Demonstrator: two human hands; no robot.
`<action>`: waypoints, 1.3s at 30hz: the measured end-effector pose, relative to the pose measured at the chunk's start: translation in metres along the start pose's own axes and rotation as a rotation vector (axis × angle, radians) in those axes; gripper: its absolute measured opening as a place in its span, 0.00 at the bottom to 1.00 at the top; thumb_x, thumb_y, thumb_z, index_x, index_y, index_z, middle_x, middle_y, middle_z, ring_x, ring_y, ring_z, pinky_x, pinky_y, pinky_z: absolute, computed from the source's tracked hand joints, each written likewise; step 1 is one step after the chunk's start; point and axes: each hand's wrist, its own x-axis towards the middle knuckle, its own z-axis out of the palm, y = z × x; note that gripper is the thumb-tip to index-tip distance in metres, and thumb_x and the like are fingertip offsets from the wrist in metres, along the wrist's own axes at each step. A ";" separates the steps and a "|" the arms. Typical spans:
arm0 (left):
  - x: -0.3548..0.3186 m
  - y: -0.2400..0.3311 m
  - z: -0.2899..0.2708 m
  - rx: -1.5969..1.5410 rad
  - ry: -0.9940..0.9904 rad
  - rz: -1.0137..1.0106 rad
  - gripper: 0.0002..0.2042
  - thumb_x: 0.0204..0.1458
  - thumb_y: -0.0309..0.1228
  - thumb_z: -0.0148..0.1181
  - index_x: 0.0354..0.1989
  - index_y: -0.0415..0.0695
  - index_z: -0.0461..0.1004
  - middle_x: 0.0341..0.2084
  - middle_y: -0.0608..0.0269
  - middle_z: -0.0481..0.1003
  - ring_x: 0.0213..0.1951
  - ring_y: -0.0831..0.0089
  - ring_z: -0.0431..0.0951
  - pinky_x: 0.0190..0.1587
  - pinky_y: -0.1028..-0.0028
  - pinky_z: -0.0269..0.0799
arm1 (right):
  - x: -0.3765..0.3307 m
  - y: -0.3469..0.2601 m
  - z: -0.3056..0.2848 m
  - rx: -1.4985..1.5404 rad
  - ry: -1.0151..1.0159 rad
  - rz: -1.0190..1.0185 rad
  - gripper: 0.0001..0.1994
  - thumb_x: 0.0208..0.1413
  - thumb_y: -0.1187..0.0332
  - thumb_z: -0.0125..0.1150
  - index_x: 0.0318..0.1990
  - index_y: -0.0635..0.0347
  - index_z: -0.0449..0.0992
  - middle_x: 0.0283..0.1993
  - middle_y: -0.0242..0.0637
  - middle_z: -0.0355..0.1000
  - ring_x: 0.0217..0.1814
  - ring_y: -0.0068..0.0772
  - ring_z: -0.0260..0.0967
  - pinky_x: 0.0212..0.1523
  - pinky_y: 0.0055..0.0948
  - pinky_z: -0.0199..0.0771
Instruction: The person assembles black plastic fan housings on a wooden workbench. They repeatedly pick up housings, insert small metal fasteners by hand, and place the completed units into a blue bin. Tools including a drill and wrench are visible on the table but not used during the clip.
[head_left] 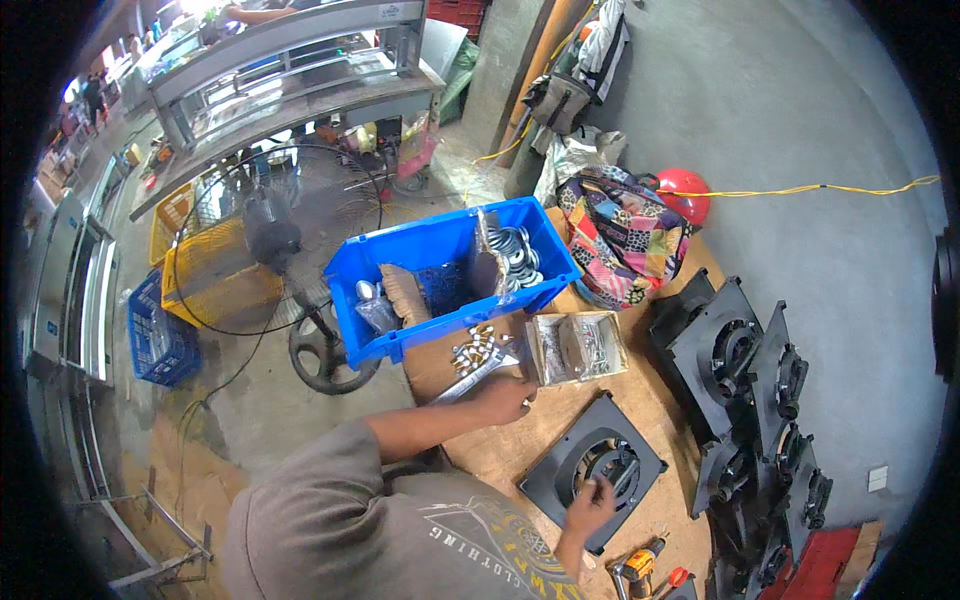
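Black square plate [610,459] flat on the tabletop [492,452], near right, seemingly to expose its centre; right hand [590,508] there, grasp indiscernible. Left hand [503,401]: fingers curled, contents unclear, beside brass-coloured fittings [476,350] apparently heaped within reach.

Both hands [500,402] [591,510] apart, loosely curled.

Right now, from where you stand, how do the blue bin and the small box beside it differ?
The blue bin is much larger than the small box. The blue bin is vivid in colour; the small box is pale. The blue bin holds large silvery rings, while the small box holds finer metal-looking pieces. Both are open-topped.
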 end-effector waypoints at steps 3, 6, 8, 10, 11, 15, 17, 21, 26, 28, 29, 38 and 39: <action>-0.023 0.033 -0.002 -0.298 0.077 -0.036 0.17 0.46 0.34 0.70 0.42 0.41 0.73 0.31 0.55 0.78 0.36 0.59 0.79 0.41 0.61 0.75 | -0.011 -0.022 0.036 0.391 -0.287 0.330 0.20 0.55 0.73 0.64 0.56 0.67 0.72 0.45 0.39 0.75 0.41 0.35 0.73 0.45 0.32 0.74; -0.049 0.065 -0.014 -0.687 -0.062 -0.063 0.20 0.47 0.37 0.73 0.43 0.39 0.73 0.31 0.60 0.78 0.34 0.71 0.77 0.39 0.68 0.74 | -0.004 -0.051 0.047 0.613 -0.405 0.324 0.21 0.55 0.76 0.66 0.57 0.66 0.72 0.46 0.37 0.73 0.42 0.28 0.71 0.45 0.26 0.73; -0.065 0.083 -0.031 -0.852 -0.146 -0.136 0.21 0.50 0.38 0.72 0.45 0.39 0.72 0.32 0.61 0.77 0.35 0.74 0.77 0.39 0.69 0.74 | 0.013 -0.073 0.049 0.580 -0.459 0.216 0.16 0.58 0.79 0.61 0.54 0.68 0.72 0.39 0.38 0.76 0.35 0.27 0.75 0.37 0.25 0.77; -0.066 0.097 -0.059 -0.983 -0.161 -0.239 0.19 0.56 0.38 0.67 0.48 0.39 0.70 0.32 0.63 0.77 0.35 0.75 0.76 0.39 0.71 0.73 | 0.030 -0.092 0.044 0.681 -0.529 0.217 0.10 0.57 0.78 0.64 0.46 0.66 0.76 0.35 0.37 0.77 0.33 0.26 0.75 0.36 0.26 0.77; -0.064 0.104 -0.076 -0.924 -0.163 -0.189 0.19 0.56 0.38 0.66 0.48 0.39 0.70 0.33 0.63 0.77 0.36 0.74 0.76 0.39 0.70 0.73 | 0.037 -0.102 0.043 0.697 -0.541 0.208 0.10 0.57 0.77 0.65 0.46 0.66 0.76 0.35 0.37 0.77 0.33 0.25 0.75 0.37 0.25 0.77; -0.048 0.097 -0.158 -0.494 -0.078 0.046 0.21 0.52 0.39 0.68 0.50 0.39 0.73 0.34 0.54 0.78 0.38 0.64 0.79 0.44 0.63 0.75 | 0.059 -0.131 0.051 0.731 -0.534 0.209 0.10 0.56 0.78 0.64 0.45 0.66 0.75 0.37 0.38 0.77 0.35 0.29 0.77 0.37 0.27 0.79; -0.025 0.056 -0.219 -0.041 0.180 0.281 0.19 0.48 0.35 0.65 0.49 0.44 0.76 0.41 0.49 0.78 0.45 0.52 0.79 0.49 0.58 0.74 | 0.065 -0.139 0.058 0.669 -0.448 0.240 0.10 0.56 0.79 0.63 0.45 0.67 0.74 0.37 0.40 0.77 0.34 0.29 0.78 0.36 0.27 0.79; 0.013 -0.041 -0.302 0.313 0.293 -0.109 0.12 0.51 0.33 0.62 0.43 0.44 0.79 0.39 0.49 0.79 0.43 0.50 0.80 0.47 0.54 0.75 | 0.063 -0.139 0.074 0.642 -0.334 0.383 0.12 0.55 0.80 0.63 0.46 0.68 0.74 0.37 0.39 0.77 0.34 0.28 0.77 0.34 0.26 0.79; 0.037 -0.122 -0.266 0.469 -0.206 -0.292 0.14 0.45 0.27 0.62 0.43 0.42 0.79 0.37 0.45 0.80 0.44 0.48 0.80 0.47 0.53 0.76 | 0.043 -0.125 0.088 0.574 -0.277 0.458 0.13 0.54 0.80 0.65 0.47 0.68 0.76 0.33 0.35 0.74 0.29 0.24 0.73 0.32 0.24 0.77; 0.038 -0.140 -0.245 0.450 -0.250 -0.282 0.15 0.43 0.23 0.62 0.43 0.41 0.79 0.37 0.43 0.79 0.45 0.47 0.80 0.47 0.52 0.76 | 0.038 -0.121 0.088 0.508 -0.264 0.479 0.13 0.54 0.78 0.66 0.47 0.68 0.76 0.33 0.35 0.74 0.29 0.23 0.72 0.31 0.23 0.76; 0.040 -0.145 -0.238 0.459 -0.240 -0.258 0.15 0.43 0.23 0.62 0.43 0.41 0.79 0.37 0.43 0.79 0.45 0.47 0.80 0.47 0.52 0.77 | 0.037 -0.119 0.087 0.456 -0.263 0.488 0.13 0.54 0.77 0.67 0.46 0.68 0.76 0.33 0.35 0.74 0.29 0.22 0.71 0.31 0.23 0.75; 0.042 -0.147 -0.230 0.446 -0.202 -0.197 0.19 0.42 0.21 0.62 0.47 0.42 0.77 0.39 0.43 0.79 0.45 0.47 0.80 0.47 0.52 0.77 | 0.049 -0.123 0.098 0.153 -0.290 0.318 0.12 0.54 0.72 0.69 0.45 0.66 0.78 0.33 0.31 0.74 0.30 0.18 0.68 0.32 0.20 0.70; 0.040 -0.147 -0.230 0.434 -0.190 -0.216 0.20 0.42 0.21 0.62 0.48 0.42 0.77 0.40 0.43 0.79 0.45 0.47 0.80 0.47 0.52 0.76 | 0.050 -0.125 0.100 0.142 -0.293 0.285 0.12 0.54 0.71 0.69 0.45 0.65 0.78 0.33 0.31 0.74 0.30 0.18 0.68 0.33 0.20 0.70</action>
